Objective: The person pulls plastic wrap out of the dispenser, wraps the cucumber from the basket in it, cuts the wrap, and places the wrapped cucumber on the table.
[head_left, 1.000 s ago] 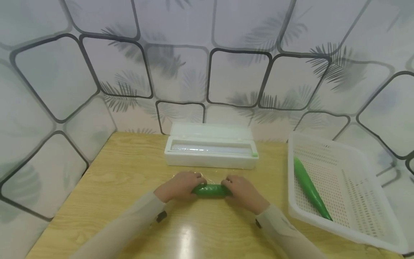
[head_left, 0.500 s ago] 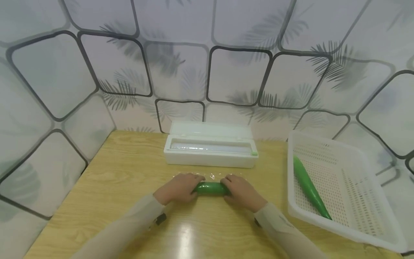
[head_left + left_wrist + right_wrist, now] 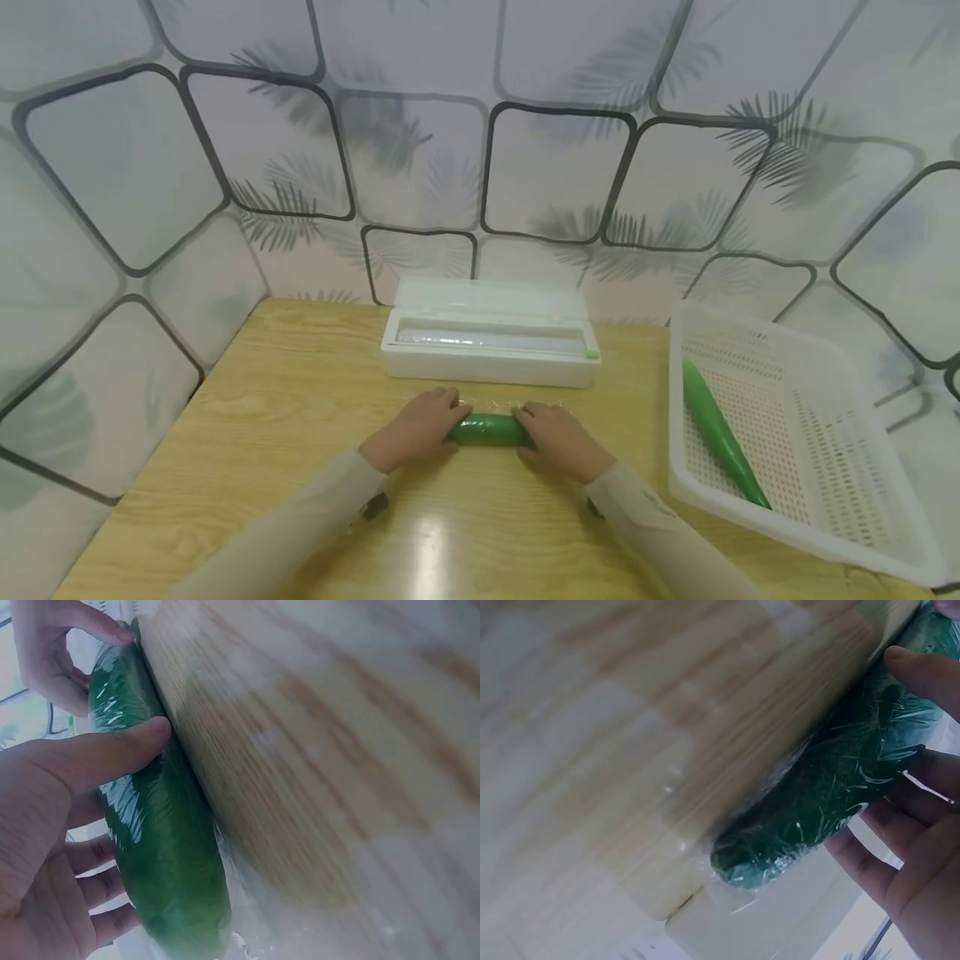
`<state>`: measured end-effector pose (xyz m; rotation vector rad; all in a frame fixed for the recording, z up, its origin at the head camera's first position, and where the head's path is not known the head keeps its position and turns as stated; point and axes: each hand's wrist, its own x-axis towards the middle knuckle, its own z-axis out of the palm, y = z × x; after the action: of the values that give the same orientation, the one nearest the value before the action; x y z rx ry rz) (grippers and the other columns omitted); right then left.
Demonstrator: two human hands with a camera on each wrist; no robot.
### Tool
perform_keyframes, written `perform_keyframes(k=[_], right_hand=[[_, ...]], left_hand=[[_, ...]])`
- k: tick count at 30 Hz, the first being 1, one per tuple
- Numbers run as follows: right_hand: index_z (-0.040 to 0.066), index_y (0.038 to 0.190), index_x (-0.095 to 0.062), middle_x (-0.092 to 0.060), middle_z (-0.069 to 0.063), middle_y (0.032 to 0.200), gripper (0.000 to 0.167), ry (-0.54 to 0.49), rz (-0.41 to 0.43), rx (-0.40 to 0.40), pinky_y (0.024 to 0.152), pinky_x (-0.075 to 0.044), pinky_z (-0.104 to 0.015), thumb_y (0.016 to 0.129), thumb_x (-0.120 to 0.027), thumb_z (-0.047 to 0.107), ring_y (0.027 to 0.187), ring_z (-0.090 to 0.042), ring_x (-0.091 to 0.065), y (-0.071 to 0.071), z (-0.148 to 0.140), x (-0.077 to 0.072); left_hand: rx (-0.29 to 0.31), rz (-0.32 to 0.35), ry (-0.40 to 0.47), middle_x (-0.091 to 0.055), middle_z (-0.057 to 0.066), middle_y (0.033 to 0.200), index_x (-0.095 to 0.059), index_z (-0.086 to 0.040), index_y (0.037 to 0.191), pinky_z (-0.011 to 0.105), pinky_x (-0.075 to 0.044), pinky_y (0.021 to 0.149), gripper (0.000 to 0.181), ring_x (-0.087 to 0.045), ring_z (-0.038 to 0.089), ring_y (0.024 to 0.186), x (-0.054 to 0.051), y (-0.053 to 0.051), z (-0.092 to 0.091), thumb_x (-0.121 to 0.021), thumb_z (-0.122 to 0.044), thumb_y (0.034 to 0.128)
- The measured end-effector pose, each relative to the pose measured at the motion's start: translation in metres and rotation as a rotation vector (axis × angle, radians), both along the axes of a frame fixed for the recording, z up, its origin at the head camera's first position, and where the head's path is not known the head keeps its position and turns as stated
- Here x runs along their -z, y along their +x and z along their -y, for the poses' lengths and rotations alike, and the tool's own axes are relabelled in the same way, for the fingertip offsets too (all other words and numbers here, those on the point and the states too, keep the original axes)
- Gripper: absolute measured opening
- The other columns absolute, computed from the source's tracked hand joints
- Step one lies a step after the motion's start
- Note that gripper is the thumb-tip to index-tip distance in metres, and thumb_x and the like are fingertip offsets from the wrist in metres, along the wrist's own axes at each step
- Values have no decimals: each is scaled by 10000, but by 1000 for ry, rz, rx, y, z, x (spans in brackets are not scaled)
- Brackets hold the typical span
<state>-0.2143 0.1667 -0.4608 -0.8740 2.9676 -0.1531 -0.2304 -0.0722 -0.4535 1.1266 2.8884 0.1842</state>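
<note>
In the head view a green cucumber (image 3: 489, 429) lies crosswise on the table, with shiny cling film (image 3: 784, 862) wrapped round it. My left hand (image 3: 417, 427) holds its left part; in the left wrist view the thumb (image 3: 124, 750) crosses the near side and the fingers go round the other. At the opposite end my right hand (image 3: 562, 439) grips likewise, thumb on one side, fingers on the other. Loose clear film spreads past the cucumber's ends, and its edge shows faintly beyond the hands.
Behind the hands stands a white cling film box (image 3: 487, 367), lid up, a roll inside and a green slider at its right end. A white plastic basket (image 3: 678, 417) at the right holds another cucumber (image 3: 720, 437). Patterned walls close off the wooden table (image 3: 247, 400) at back and left.
Both hands and the cucumber have shifted slightly away from the body, toward the box. The left fingers reach farther forward over the cucumber. Less loose film shows between the hands.
</note>
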Motion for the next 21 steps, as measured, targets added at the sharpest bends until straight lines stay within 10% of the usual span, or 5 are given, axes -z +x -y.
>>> perform_keyframes(k=[12,21], right_hand=[[76,1135,-517,-665,-69,977,449,-54,47,39,845,-510,-397,784,-745,238,879,-211,-631,-5,-4,3],[61,1126,-571,-587,-91,1055,396,-109,-76,2,854,-527,-372,772,-743,107,946,-217,-582,-3,-9,2]], left_hand=[[-13,43,40,-666,62,1028,-549,-72,1152,384,-498,915,454,-624,206,933,-7,-2,0,-749,-215,770],[-30,54,42,-626,47,1070,-576,-84,1174,364,-506,884,431,-600,188,936,-3,-6,1,-716,-233,795]])
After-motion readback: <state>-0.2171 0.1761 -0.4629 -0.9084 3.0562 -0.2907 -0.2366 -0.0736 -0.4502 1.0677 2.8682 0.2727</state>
